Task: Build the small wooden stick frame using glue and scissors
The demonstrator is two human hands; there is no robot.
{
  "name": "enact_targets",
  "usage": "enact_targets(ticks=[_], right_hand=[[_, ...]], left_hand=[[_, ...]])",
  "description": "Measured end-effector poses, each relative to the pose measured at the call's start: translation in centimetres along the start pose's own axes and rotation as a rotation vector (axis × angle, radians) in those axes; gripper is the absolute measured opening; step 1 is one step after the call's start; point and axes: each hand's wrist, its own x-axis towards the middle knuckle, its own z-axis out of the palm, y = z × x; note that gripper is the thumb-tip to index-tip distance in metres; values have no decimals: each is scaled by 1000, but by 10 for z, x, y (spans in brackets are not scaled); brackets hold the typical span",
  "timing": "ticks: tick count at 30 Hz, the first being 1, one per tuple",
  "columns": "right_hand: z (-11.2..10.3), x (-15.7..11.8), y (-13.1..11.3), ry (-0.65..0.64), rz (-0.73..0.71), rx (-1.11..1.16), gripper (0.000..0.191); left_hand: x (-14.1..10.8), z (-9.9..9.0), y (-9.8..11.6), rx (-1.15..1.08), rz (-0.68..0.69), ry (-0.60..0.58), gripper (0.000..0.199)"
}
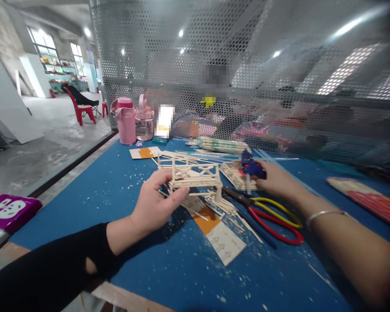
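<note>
Between the thumb and fingers of my left hand (160,197) is a small frame model (196,175) built of thin wooden sticks, with posts and crossed pieces on its side. My right hand (273,178) is closed round a dark blue hot glue gun (252,165), partly blurred. A whitish stick hangs below the gun. Just behind the gun lies another stick-built piece (229,174). Loose wooden sticks (225,204) are scattered under the model. Scissors (276,216) with yellow and red handles lie in front of my right hand, near a printed card (226,242).
A bagged bundle of sticks (222,144) lies at the back before a perforated metal screen (169,47). A pink thermos (126,121) and a clear bottle (145,125) stand back left. A red-and-cream packet (364,197) is at right, a purple power strip (14,212) at left.
</note>
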Motion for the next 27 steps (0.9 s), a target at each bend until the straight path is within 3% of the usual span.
enact_targets(ticks=[4, 8, 12, 16, 20, 23, 27], right_hand=[[-10, -6, -12, 61, 82, 65, 46], [-21, -38, -46, 215, 86, 178, 35], [-12, -77, -87, 32, -64, 426, 40], [4, -94, -112, -130, -231, 764, 43], [12, -92, -110, -61, -237, 749, 33], [17, -86, -100, 20, -197, 731, 31], [30, -79, -93, 59, -164, 726, 26]], left_hand=[[1, -1, -1, -21, 24, 7, 18], [2, -4, -3, -36, 15, -7, 17], [6, -7, -6, -72, -27, -66, 23], [10, -8, -10, -145, -73, -89, 30], [11, -10, -13, -252, -101, -81, 39], [9, -12, -11, -327, -144, -72, 33], [8, -15, -12, -157, -237, 69, 19]])
